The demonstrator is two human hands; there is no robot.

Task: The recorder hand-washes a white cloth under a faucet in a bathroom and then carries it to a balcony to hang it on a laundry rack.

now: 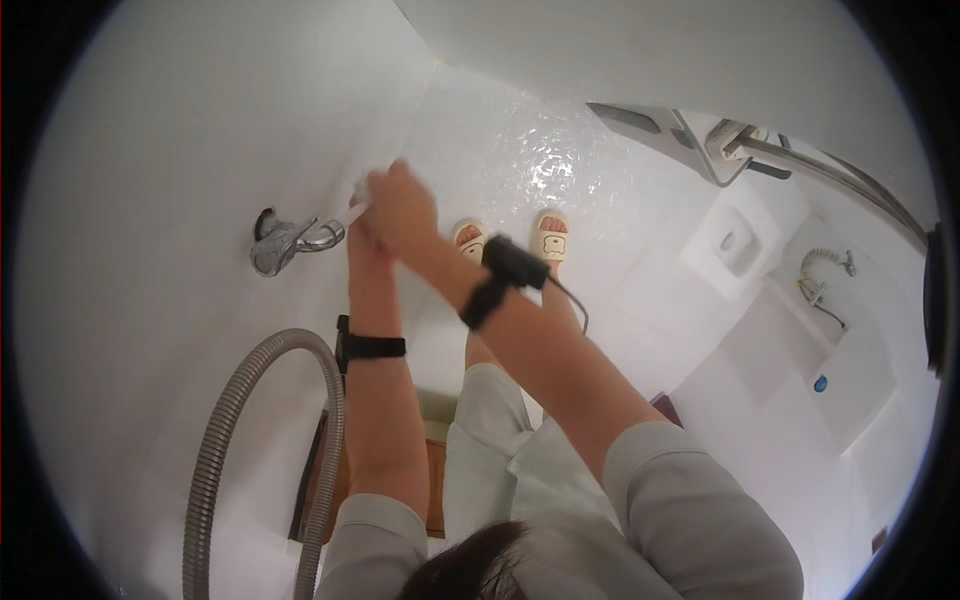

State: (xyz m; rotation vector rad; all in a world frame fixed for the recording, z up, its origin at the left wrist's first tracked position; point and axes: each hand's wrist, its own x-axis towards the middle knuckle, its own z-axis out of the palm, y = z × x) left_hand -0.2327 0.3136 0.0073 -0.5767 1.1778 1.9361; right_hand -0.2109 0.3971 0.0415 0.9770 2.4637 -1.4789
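At the left wall my two hands meet just beside the spout of a chrome tap point(290, 243). My right hand point(403, 213) lies over the left with its fingers curled and pressed in; its edges are smeared by motion. Most of my left hand point(368, 240) is behind it, so its fingers are hidden. A whitish streak point(354, 211), which looks like running water, joins the spout and the hands. Whether anything lies between my palms I cannot make out. Each forearm wears a black strap, and the right one carries a black box point(516, 262) with a cable.
A ribbed metal-grey hose point(215, 440) arches up at the lower left. My feet stand in cream slippers point(551, 238) on a wet, shiny floor point(560, 150). To the right are a white squat toilet pan point(738, 243), a wall rack with a bar point(840, 175), and a coiled hose sprayer point(815, 280).
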